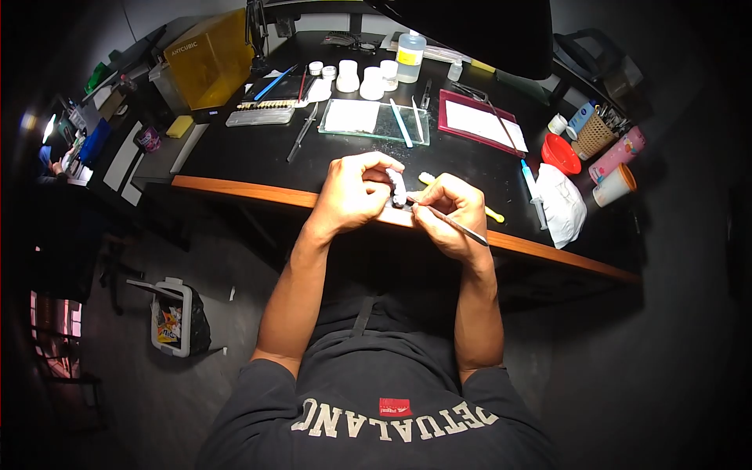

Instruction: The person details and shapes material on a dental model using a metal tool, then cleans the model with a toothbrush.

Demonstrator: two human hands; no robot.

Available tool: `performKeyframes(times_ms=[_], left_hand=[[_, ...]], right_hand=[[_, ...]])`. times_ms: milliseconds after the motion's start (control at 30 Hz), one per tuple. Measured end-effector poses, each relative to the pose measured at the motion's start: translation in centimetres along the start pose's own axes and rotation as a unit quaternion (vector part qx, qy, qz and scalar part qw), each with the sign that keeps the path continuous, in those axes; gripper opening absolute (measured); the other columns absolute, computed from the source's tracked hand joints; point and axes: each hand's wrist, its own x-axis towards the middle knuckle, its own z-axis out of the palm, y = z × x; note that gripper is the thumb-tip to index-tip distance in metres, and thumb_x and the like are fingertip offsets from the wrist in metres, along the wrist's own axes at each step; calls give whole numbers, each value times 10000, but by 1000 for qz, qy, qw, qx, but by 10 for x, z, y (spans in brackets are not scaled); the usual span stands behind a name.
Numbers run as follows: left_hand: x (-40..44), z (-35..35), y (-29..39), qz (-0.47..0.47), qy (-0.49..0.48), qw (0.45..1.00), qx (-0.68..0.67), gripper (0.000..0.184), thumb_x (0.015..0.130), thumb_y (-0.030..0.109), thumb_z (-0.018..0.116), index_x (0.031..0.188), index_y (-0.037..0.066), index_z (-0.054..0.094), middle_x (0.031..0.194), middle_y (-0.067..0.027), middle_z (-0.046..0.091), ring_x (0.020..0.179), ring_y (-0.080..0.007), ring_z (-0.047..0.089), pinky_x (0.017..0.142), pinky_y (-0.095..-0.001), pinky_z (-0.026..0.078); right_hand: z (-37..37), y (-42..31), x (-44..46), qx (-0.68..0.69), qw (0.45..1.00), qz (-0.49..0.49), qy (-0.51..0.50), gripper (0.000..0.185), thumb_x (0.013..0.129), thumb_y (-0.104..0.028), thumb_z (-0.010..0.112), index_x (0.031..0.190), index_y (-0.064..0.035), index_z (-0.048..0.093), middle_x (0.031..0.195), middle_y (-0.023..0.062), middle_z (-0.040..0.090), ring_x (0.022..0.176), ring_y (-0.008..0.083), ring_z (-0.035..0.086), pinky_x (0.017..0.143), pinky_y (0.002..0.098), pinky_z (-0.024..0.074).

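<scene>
Just above the desk's front edge, my left hand is closed around a small pale lavender curved piece that looks like a dental model. My right hand grips a slim metal hand tool like a pen, its handle slanting down to the right. The tool's tip is at or very near the pale piece; contact is too small to make out. Partly hidden behind my right hand lies a yellow toothbrush. Fingers cover much of the pale piece.
Beyond my hands lie a glass slab, a maroon-framed board, white jars and a clear bottle. A syringe, crumpled tissue and red bowl are at right. A bin stands on the floor.
</scene>
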Motion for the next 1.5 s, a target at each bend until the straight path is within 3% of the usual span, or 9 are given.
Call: performKeyframes(times_ms=[167,400,900,1067,1233,1333,1500], left_hand=[[-1,0,9,15,-46,999,-4,507,810,-7,763,1312,-14,689,1211,-137,732,1099,-196,731,1060,-374,581],[-1,0,13,3,-73,997,-27,564,770,-32,844,1311,2,691,1216,-106,726,1129,-176,709,1078,-377,574],[-2,-2,11,4,-71,997,-34,531,792,-30,836,1302,13,695,1190,-85,728,1111,-162,707,1075,-371,574],[-2,1,9,32,-56,997,-53,508,777,-73,799,1271,6,706,1101,-109,751,1044,-154,725,999,-347,615],[-2,-1,9,9,-68,997,-39,523,788,-31,816,1295,26,701,1178,-77,724,1108,-161,706,1064,-373,582],[-1,-2,9,15,-66,997,-30,514,788,-33,808,1288,21,702,1177,-83,726,1109,-158,707,1069,-378,580],[-1,-1,10,21,-65,997,-29,502,795,-17,808,1284,8,700,1162,-95,732,1101,-154,711,1066,-380,583]], right_hand=[[-1,5,-2,12,1000,9,7,89,788,16,764,793,25,676,795,74,724,728,118,732,886,329,601],[-1,1,-2,46,999,-2,-11,80,835,49,748,840,30,670,835,73,736,784,108,737,686,257,597],[-1,4,0,18,997,-66,-39,99,833,69,768,825,32,677,864,69,708,833,139,766,748,263,615],[-1,3,-1,13,999,-30,-12,97,824,77,765,819,29,680,845,70,711,868,173,787,837,293,619],[-3,3,0,-26,996,-75,-48,105,826,75,771,825,22,681,820,56,726,899,183,795,906,313,609],[-1,0,-1,8,998,-48,-34,110,831,71,777,844,14,683,804,43,729,913,190,798,943,325,599],[0,0,-2,37,999,-11,-13,103,849,93,762,857,37,677,838,67,720,932,205,796,827,297,630]])
